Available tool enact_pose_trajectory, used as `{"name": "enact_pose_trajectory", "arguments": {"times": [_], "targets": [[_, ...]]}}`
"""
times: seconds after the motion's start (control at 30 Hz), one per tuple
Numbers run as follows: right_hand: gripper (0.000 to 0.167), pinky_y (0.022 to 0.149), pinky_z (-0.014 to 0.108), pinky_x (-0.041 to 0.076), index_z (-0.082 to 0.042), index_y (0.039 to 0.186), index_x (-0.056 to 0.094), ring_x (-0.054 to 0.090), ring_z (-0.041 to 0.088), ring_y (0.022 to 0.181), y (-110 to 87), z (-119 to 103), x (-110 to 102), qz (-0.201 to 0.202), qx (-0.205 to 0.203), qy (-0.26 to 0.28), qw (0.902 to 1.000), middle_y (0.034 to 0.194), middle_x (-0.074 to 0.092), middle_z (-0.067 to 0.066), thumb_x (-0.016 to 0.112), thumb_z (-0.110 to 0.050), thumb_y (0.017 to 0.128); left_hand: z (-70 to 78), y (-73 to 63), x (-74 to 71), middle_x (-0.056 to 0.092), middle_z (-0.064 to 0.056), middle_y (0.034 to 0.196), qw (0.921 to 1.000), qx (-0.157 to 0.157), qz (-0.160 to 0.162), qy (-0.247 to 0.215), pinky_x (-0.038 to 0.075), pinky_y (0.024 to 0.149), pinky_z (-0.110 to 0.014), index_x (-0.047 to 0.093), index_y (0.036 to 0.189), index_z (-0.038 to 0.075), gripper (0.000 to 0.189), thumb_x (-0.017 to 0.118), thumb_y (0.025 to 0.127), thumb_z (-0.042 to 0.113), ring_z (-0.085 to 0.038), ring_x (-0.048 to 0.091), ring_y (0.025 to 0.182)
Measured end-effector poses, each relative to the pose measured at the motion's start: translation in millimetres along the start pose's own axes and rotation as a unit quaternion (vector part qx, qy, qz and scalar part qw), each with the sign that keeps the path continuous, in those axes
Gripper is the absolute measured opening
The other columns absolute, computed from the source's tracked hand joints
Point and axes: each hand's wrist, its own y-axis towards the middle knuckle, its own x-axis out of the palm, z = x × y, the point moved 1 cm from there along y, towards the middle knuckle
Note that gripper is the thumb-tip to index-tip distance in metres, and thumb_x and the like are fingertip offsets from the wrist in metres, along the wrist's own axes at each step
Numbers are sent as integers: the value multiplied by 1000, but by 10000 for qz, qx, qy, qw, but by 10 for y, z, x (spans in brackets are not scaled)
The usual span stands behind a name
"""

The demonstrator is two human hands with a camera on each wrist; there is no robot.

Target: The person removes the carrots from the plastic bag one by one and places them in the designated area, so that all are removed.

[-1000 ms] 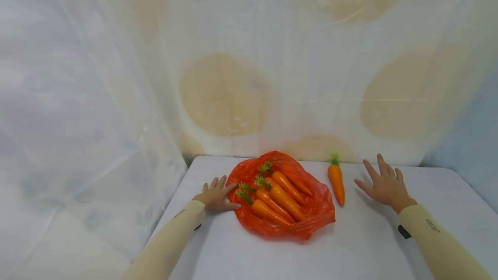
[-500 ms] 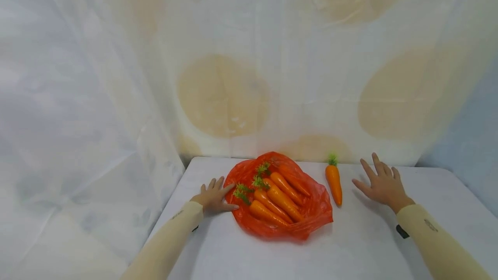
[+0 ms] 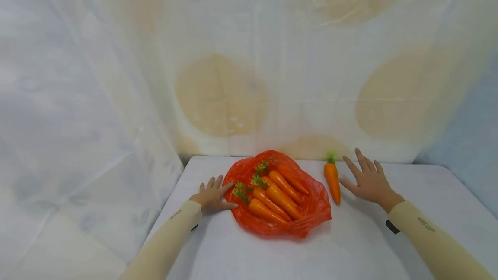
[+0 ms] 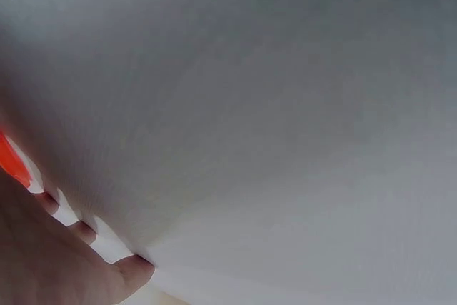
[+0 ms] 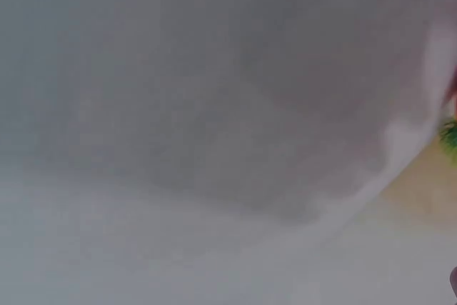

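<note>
Carrots (image 3: 283,198) are lying in a bag (image 3: 320,211), a spread left hand (image 3: 212,196) touching its edge, a spread right hand (image 3: 369,183) hovering just beside a lone carrot (image 3: 332,182).

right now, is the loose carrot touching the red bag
Apart. The head view shows it: a narrow strip of bare white table runs between the loose carrot and the right edge of the red bag.
</note>
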Motion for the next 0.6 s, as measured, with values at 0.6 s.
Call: {"name": "enact_pose_trajectory", "arguments": {"times": [0.6], "targets": [[86, 114, 72, 11, -18, 157, 26, 18, 44, 147, 70, -536, -32, 94, -830, 265, 9962, 164, 6, 21, 61, -58, 89, 17, -33, -23, 12, -11, 167, 9999, 3, 27, 98, 12, 116, -70, 29, 155, 39, 93, 56, 77, 81, -42, 12, 151]]}}
